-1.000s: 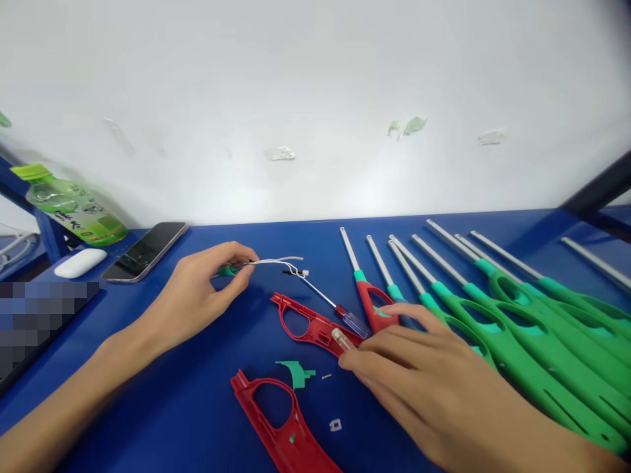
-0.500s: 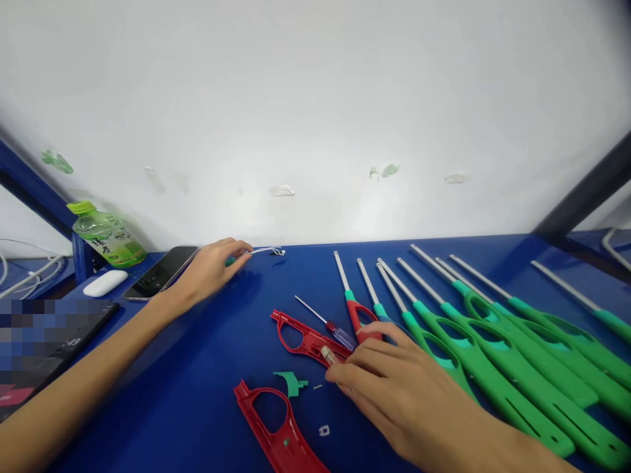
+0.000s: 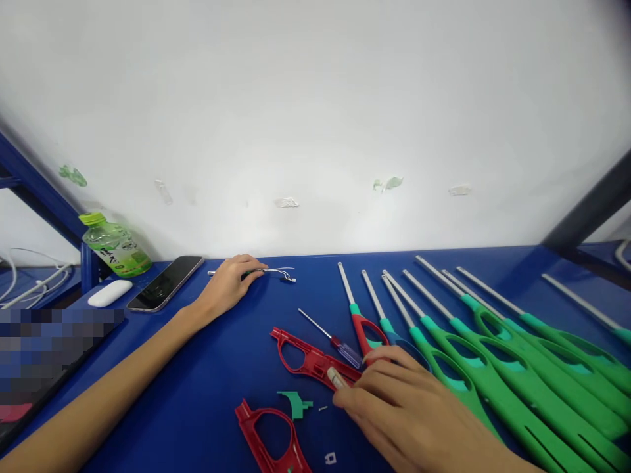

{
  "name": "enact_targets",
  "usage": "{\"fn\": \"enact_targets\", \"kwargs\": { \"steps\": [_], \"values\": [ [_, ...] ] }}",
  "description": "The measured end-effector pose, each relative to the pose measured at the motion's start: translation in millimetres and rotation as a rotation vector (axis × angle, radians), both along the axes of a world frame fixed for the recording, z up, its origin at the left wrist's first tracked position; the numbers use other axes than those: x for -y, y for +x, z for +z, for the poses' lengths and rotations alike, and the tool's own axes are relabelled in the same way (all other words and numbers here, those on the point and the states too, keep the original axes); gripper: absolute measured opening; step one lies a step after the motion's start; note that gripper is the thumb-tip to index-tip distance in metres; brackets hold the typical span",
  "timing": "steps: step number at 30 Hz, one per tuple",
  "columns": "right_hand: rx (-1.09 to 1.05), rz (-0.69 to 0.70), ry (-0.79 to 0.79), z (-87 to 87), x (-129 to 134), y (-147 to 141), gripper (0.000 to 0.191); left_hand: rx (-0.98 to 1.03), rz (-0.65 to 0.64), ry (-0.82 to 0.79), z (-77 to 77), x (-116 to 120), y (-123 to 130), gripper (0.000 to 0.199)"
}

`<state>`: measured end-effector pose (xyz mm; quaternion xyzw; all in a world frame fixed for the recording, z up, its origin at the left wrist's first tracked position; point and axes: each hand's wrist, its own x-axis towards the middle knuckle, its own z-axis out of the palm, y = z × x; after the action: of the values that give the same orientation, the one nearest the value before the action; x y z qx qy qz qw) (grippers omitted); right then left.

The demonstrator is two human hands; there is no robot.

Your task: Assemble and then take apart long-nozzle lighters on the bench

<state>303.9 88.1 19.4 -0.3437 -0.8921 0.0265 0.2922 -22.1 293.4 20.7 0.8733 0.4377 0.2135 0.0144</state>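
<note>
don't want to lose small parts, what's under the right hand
From under the right hand, one end of a pale cylinder pokes out; the red shell half and red-handled tool run in behind it. Whatever lies beneath the palm is covered.

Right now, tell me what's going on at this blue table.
One person's hands are busy: the left grip is on a white-wired piece near the wall, and the right grip holds a small pale cylinder. Two separate red shell halves lie nearby, a screwdriver beside one. Green-handled tools lie to the right.
</note>
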Motion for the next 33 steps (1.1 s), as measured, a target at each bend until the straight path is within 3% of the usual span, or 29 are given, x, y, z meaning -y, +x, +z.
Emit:
{"fn": "enact_targets", "kwargs": {
  "steps": [3, 15, 19, 23, 28, 33],
  "values": [
    [-0.033, 0.004, -0.036, 1.7, 0, -1, 0.027, 0.029, 0.006, -0.017, 1.5, -1, 2, 0.030],
    [-0.191, 0.014, 0.076, 15.1, -4, 0, 0.023, 0.092, 0.042, -0.020, 5.6, 7, 6, 0.030],
    [-0.212, 0.009, 0.121, 24.0, -7, 7, 0.021, 0.148, 0.001, -0.080, 35.7, 33, 25, 0.032],
    [-0.223, -0.019, 0.140, 29.4, -8, 11, 0.020, 0.103, -0.178, -0.290, 66.9, 76, 52, 0.026],
    [-0.231, -0.010, 0.202, 30.9, -7, 14, 0.026, 0.000, -0.324, -0.500, 68.4, 112, 76, 0.047],
    [-0.229, 0.005, 0.250, 28.8, -9, 15, 0.027, -0.040, -0.285, -0.577, 67.9, 115, 82, 0.039]
  ]
}}
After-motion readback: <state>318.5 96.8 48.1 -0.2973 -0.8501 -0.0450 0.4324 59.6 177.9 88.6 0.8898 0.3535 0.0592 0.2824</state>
